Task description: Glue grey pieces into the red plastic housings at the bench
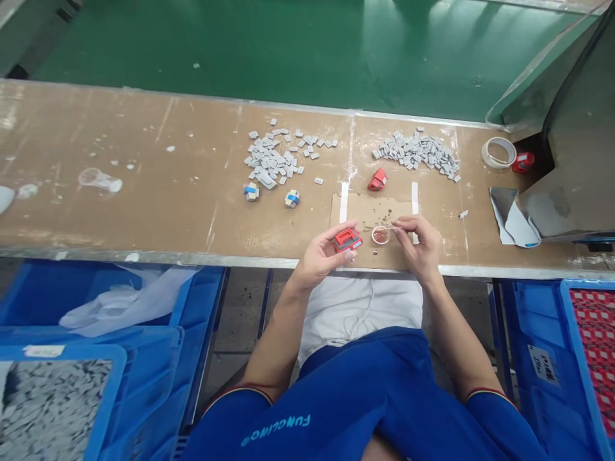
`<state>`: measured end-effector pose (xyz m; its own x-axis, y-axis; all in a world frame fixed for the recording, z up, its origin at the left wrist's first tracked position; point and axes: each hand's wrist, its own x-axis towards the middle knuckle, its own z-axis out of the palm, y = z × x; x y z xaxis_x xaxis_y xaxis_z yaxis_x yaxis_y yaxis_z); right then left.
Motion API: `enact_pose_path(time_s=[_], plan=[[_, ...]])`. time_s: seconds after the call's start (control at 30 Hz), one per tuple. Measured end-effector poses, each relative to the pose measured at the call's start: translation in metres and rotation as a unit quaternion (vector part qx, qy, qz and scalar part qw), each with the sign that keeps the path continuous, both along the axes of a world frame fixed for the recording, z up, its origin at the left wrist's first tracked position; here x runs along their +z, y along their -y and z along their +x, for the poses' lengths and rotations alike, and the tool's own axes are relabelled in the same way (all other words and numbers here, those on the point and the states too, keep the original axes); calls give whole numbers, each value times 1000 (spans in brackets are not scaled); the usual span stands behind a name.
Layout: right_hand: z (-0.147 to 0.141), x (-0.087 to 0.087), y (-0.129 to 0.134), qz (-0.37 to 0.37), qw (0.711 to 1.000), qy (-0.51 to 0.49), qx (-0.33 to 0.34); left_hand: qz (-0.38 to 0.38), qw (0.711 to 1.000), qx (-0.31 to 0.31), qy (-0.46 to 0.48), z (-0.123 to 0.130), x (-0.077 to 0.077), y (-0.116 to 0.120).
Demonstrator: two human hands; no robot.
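With a red part [348,239] being gripped in the half-curled left hand [317,257] and a thin stick [390,228] being pinched in the right hand [425,244], dipping is apparently being done at the small cup [381,243] between the hands, a steady, light pinch seemingly being called for next.

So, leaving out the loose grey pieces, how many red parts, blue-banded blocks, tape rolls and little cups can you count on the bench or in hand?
Red parts: 3, one in the left hand
Blue-banded blocks: 2
Tape roll: 1
Little cup: 1
Total: 7
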<state>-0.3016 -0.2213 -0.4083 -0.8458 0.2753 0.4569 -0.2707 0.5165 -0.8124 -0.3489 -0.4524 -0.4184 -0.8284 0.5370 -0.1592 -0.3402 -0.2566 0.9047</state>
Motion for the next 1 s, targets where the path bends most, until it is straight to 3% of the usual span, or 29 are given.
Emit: enact_pose_path(time_s=[0.2, 0.33, 0.47, 0.6, 0.77, 1.0], plan=[[9, -15, 5, -193, 976, 85, -58, 20, 999, 35, -25, 0, -14, -11], [8, -16, 5, -248, 961, 99, -66, 0, 998, 40, -53, 2, -18, -11], [7, -10, 5, -246, 961, 103, -74, -79, 993, 27, -86, 5, -19, -7], [16, 6, 14, -223, 971, 50, -71, -152, 972, 16, -176, 7, -21, -3], [26, 22, 34, -117, 993, 14, 9, -160, 970, 11, -185, 7, -23, -3], [19, 11, 43, -63, 997, 42, 30, -151, 970, 4, -189, 7, -18, -4]])
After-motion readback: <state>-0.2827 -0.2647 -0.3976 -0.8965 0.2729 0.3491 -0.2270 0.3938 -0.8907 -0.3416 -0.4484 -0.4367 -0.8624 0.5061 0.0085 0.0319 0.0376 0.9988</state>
